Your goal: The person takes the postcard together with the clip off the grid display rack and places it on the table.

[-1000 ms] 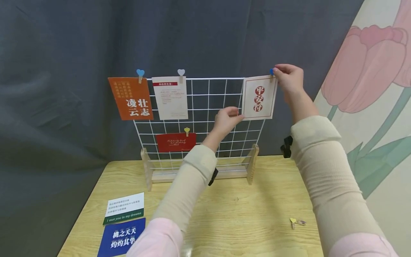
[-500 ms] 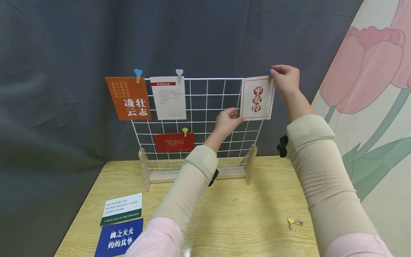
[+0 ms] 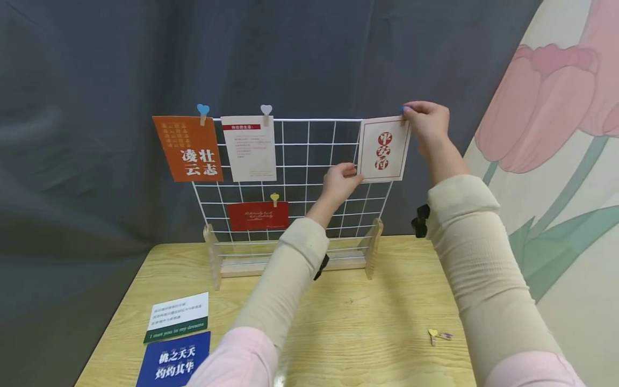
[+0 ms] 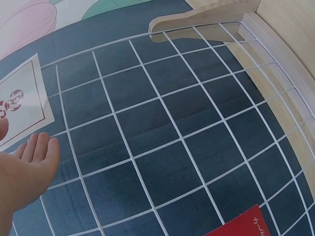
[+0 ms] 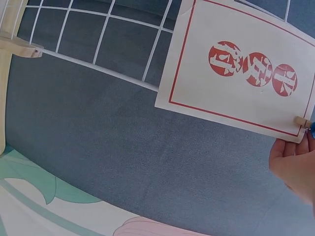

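Observation:
A white card with a red border and three red discs of characters hangs on the upper right of the white wire grid. At its top right corner my right hand pinches a small wooden clothespin with a blue heart; in the right wrist view the clothespin sits over the card's edge. My left hand is at the lower left corner, its thumb overlapping the card and its fingers loosely bent. In the left wrist view those fingers lie beside the corner, not round it.
An orange card, a white text card and a red card hang clipped on the grid. On the table lie a green-and-white card, a blue card and loose clothespins. A dark curtain stands behind.
The head view has shifted slightly, so everything sits a little further left. Both hands keep their places at the white card, the right one still on the blue-heart clothespin.

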`<action>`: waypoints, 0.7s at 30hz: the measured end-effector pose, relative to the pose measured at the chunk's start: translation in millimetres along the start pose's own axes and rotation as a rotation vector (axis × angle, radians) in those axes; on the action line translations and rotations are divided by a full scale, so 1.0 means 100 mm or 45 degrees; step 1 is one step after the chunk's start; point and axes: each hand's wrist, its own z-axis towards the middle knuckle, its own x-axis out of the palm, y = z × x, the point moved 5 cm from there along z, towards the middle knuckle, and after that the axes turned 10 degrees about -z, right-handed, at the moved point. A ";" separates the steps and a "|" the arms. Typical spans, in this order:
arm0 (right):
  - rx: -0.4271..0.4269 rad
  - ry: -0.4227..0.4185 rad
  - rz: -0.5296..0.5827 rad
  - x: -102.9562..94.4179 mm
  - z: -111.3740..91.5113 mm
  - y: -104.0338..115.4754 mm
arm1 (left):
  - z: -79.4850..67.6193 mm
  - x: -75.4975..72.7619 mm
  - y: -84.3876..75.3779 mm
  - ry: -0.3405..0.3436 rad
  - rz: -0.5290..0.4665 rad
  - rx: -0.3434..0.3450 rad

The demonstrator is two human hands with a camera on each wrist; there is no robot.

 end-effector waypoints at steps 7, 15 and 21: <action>0.029 0.005 0.182 0.01 -0.04 -0.01 | 0.03 0.00 0.03 -0.025 0.006 0.026; 0.055 -0.012 0.288 0.00 -0.05 -0.03 | 0.05 0.00 0.01 -0.085 0.052 0.101; 0.051 -0.019 0.368 -0.01 -0.03 -0.06 | 0.03 -0.01 -0.03 -0.136 0.064 0.135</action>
